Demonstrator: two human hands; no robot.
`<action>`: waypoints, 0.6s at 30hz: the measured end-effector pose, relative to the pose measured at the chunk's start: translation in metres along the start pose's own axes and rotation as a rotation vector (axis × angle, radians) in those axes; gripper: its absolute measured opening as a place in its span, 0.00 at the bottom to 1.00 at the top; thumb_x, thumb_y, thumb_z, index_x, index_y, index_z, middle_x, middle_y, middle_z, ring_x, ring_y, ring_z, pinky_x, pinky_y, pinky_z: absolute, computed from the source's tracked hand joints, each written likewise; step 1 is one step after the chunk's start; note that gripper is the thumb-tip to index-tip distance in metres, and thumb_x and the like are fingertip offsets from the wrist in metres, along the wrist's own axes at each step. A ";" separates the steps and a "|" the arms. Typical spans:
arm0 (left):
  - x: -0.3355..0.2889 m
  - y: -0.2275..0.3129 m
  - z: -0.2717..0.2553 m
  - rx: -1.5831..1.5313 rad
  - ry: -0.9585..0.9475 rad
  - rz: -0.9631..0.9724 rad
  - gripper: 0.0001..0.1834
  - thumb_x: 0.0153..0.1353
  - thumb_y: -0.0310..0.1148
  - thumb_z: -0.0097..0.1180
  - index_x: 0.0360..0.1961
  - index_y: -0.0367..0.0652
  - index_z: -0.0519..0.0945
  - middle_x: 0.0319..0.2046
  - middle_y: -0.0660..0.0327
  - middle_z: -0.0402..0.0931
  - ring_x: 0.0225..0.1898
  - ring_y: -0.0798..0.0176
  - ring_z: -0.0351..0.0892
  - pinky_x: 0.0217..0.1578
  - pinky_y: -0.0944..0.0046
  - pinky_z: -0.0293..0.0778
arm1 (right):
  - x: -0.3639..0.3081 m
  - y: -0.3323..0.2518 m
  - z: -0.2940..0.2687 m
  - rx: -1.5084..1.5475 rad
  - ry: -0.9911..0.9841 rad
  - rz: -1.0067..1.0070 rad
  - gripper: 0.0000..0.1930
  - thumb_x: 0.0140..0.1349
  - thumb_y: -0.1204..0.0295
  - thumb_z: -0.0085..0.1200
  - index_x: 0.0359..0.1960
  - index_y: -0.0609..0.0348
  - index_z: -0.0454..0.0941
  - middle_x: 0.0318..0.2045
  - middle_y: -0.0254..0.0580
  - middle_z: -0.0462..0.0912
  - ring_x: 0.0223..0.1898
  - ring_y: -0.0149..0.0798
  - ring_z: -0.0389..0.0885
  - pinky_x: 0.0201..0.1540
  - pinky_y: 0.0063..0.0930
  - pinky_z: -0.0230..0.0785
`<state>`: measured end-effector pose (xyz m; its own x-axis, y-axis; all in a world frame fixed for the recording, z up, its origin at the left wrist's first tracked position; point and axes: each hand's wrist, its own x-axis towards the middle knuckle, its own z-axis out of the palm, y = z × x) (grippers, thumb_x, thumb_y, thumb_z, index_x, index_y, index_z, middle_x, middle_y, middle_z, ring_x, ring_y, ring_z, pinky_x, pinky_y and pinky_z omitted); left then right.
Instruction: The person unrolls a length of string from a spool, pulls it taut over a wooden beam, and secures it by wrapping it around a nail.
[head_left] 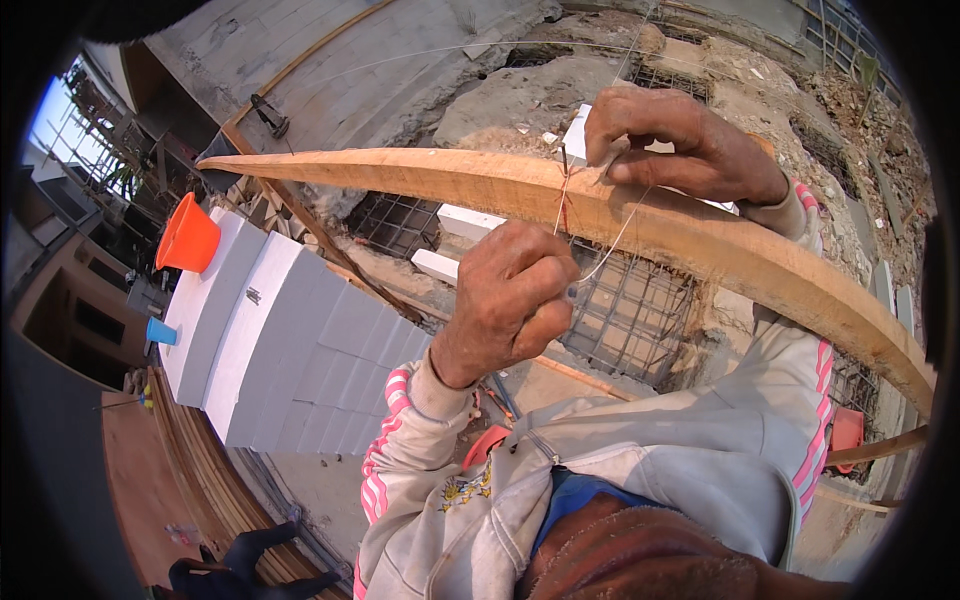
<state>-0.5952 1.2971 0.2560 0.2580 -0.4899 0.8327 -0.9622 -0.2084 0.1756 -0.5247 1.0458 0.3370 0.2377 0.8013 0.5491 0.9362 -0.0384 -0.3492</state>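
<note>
A long wooden beam (430, 170) runs across in front of me, bowed by the lens. Around a nail (565, 158) in it, thin reddish string (563, 205) is wound and hangs over the near face. My left hand (510, 300) is closed in front of the beam, pinching a thin white string (614, 247). That string loops up to my right hand (690, 145), whose thumb and fingers are closed on it above the beam's top edge. Its end is hidden among the fingers.
White blocks (310, 350) are stacked at left, carrying an orange bucket (190, 235) and a blue cup (161, 331). Beyond the beam lies a rebar grid (640, 310) amid broken concrete (540, 100). Long planks (190, 450) and another person (240, 565) are at lower left.
</note>
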 end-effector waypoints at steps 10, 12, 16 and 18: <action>0.006 -0.003 -0.009 -0.048 0.032 -0.065 0.09 0.50 0.25 0.50 0.33 0.34 0.76 0.30 0.52 0.76 0.32 0.54 0.76 0.34 0.57 0.72 | 0.021 0.005 0.009 -0.235 -0.068 0.050 0.15 0.63 0.63 0.59 0.43 0.61 0.76 0.25 0.49 0.78 0.27 0.48 0.77 0.31 0.39 0.67; 0.006 -0.001 -0.009 -0.025 0.025 -0.053 0.09 0.49 0.25 0.51 0.33 0.34 0.76 0.30 0.52 0.75 0.31 0.53 0.76 0.34 0.57 0.72 | 0.020 0.006 0.010 -0.253 -0.075 0.030 0.14 0.62 0.64 0.58 0.42 0.62 0.77 0.24 0.50 0.78 0.26 0.49 0.77 0.31 0.40 0.67; 0.007 0.001 -0.009 0.023 -0.021 -0.016 0.10 0.47 0.24 0.52 0.33 0.35 0.76 0.30 0.53 0.75 0.31 0.52 0.75 0.34 0.57 0.72 | 0.020 0.003 0.012 -0.210 -0.091 0.057 0.13 0.62 0.65 0.56 0.41 0.63 0.78 0.23 0.52 0.78 0.25 0.52 0.77 0.29 0.41 0.68; 0.008 0.002 -0.010 0.038 -0.038 -0.036 0.09 0.48 0.23 0.52 0.33 0.35 0.76 0.30 0.53 0.75 0.31 0.52 0.75 0.34 0.56 0.72 | 0.022 0.000 0.015 -0.182 -0.119 0.075 0.13 0.62 0.65 0.55 0.40 0.63 0.78 0.23 0.53 0.78 0.24 0.53 0.77 0.29 0.41 0.68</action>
<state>-0.5964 1.3012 0.2678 0.2958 -0.5134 0.8056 -0.9486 -0.2575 0.1842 -0.5235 1.0722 0.3382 0.2864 0.8564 0.4297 0.9508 -0.1988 -0.2375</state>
